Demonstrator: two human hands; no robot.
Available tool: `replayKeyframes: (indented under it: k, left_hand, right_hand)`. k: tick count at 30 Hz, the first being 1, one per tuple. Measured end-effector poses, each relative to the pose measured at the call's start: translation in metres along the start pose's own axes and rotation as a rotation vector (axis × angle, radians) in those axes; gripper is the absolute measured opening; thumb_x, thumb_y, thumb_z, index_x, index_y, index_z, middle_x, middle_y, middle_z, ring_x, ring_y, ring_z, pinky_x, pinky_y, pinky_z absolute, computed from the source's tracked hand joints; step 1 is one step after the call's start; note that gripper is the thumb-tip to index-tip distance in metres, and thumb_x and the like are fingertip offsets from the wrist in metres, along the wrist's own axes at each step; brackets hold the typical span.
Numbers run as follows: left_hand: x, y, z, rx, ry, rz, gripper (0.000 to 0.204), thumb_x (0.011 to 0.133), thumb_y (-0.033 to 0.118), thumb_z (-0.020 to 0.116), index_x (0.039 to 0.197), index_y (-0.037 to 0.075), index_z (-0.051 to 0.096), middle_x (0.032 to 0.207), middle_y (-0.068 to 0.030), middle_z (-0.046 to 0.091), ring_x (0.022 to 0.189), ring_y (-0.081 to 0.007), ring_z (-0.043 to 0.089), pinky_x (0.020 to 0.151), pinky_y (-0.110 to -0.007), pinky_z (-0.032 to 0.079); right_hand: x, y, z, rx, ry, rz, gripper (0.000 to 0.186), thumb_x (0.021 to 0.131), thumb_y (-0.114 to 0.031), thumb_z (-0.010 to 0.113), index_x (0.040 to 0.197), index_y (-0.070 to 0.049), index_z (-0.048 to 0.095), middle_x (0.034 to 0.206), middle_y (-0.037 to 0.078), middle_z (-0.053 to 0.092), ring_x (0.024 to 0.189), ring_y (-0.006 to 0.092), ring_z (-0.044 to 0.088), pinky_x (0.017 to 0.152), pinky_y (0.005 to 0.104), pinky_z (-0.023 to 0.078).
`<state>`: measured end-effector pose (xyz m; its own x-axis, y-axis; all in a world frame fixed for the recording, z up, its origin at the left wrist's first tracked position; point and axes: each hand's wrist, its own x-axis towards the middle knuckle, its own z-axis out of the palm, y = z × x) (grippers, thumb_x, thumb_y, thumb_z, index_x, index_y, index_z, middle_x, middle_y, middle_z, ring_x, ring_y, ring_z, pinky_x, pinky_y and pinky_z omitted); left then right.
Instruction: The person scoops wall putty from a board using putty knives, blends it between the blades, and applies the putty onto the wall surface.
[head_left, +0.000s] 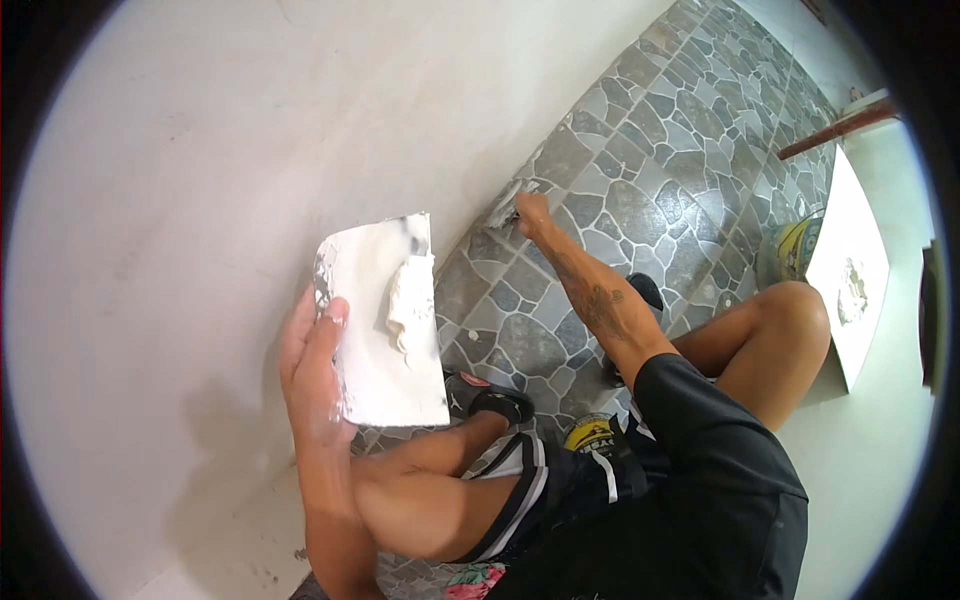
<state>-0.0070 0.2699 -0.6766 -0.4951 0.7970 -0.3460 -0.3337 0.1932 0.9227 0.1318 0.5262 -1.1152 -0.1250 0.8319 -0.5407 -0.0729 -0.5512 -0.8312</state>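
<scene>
My left hand (316, 375) grips a white rectangular board (375, 375) by its left edge, thumb on top. On the board lies a thick lump of white putty (410, 310), toward its right side; dried smears mark the edge by my fingers. Stretched far forward, my right hand (533, 213) is closed round a putty knife (510, 205). Its blade is low down, where the white wall (220, 140) meets the floor; whether it touches the wall is hard to tell. The handle is mostly hidden in my fist.
Grey stone-patterned tiles (640, 215) cover the floor. To the right, a larger white panel (835, 260) with a putty smear rests by a bucket (785, 250). A yellow-labelled container (590, 435) stands between my legs. A reddish-brown bar (840, 128) juts in at far right; coloured cloth (475, 580) lies below.
</scene>
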Motion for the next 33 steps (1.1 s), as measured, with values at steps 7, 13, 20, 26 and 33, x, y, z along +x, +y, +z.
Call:
replayKeyframes:
  k: [7,13,20,26,33]
  left_hand:
    - [0.004,0.005,-0.002,0.059,-0.029,-0.025,0.047,0.095,0.012,0.049,0.135,-0.01,0.04,0.123,-0.0165,0.057,0.108,-0.0203,0.058,0.094,-0.032,0.045]
    - [0.001,0.006,-0.006,0.014,-0.089,-0.015,0.049,0.095,0.013,0.049,0.137,-0.011,0.037,0.127,-0.0176,0.055,0.111,-0.0212,0.057,0.096,-0.032,0.044]
    - [-0.006,0.004,-0.008,-0.024,-0.045,0.015,0.038,0.096,0.011,0.051,0.128,-0.008,0.047,0.116,-0.0126,0.061,0.099,-0.0158,0.061,0.085,-0.028,0.05]
    - [-0.01,0.004,-0.01,-0.033,-0.038,0.058,0.038,0.096,0.013,0.052,0.128,-0.007,0.048,0.113,-0.0121,0.062,0.097,-0.0155,0.062,0.082,-0.029,0.051]
    - [-0.009,0.003,-0.011,-0.063,-0.116,0.072,0.036,0.095,0.01,0.049,0.127,-0.007,0.049,0.113,-0.0133,0.062,0.095,-0.0171,0.064,0.081,-0.031,0.053]
  right_hand:
    - [0.004,-0.015,0.004,-0.805,-0.205,-0.438,0.021,0.077,-0.01,0.065,0.091,0.006,0.063,0.088,0.019,0.066,0.08,0.0286,0.064,0.072,0.0408,0.052]
    - [0.0,-0.045,0.017,-0.81,-0.377,-0.494,0.019,0.079,-0.009,0.067,0.091,0.005,0.064,0.09,0.017,0.068,0.084,0.0304,0.068,0.079,0.0426,0.056]
    - [-0.061,-0.152,0.032,0.231,-0.266,0.11,0.019,0.088,-0.005,0.053,0.091,0.012,0.06,0.097,0.02,0.065,0.086,0.0331,0.067,0.08,0.0518,0.058]
    - [-0.116,-0.234,0.041,-0.127,-0.418,-0.132,0.028,0.072,-0.016,0.077,0.084,0.006,0.065,0.085,0.014,0.071,0.078,0.0215,0.071,0.074,0.0322,0.056]
    - [-0.157,-0.275,0.014,-1.193,-0.326,-0.928,0.027,0.077,-0.015,0.074,0.085,0.007,0.062,0.085,0.014,0.07,0.074,0.0249,0.068,0.073,0.0372,0.055]
